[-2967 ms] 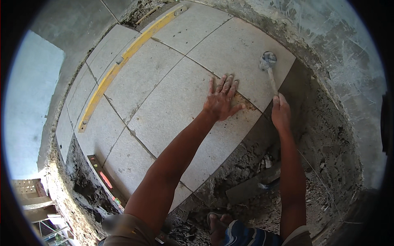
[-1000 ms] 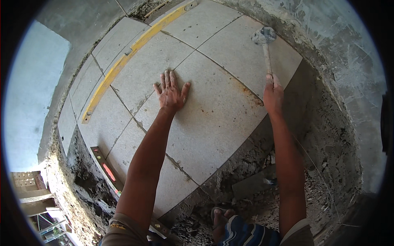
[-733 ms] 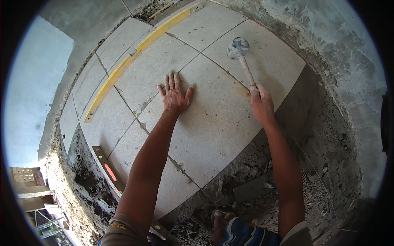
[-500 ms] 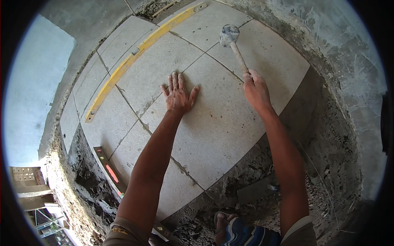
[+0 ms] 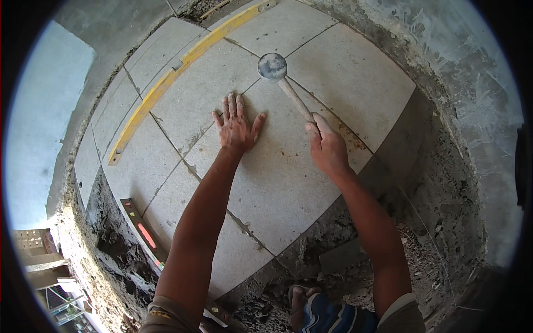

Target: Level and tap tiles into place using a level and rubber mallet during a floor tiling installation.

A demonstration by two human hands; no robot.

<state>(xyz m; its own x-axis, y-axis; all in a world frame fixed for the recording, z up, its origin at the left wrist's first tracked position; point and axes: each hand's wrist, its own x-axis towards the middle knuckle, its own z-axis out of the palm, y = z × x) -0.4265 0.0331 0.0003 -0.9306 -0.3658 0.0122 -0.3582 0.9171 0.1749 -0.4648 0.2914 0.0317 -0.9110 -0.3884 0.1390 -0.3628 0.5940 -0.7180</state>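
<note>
My right hand (image 5: 327, 145) is wrapped around the pale handle of a round-headed grey mallet (image 5: 272, 67), upper centre. My left hand (image 5: 237, 130), spread flat, steadies a pale grey square tile (image 5: 288, 177), mid-frame. Apparent step: tapping; next calls for measured blows, fingers clear.

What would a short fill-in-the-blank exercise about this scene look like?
1. The right hand holds the mallet by its ____.
2. The left hand rests palm ____ on the pale tiles.
3. The long level beyond the left hand is coloured ____.

Missing words: handle; down; yellow.
</note>
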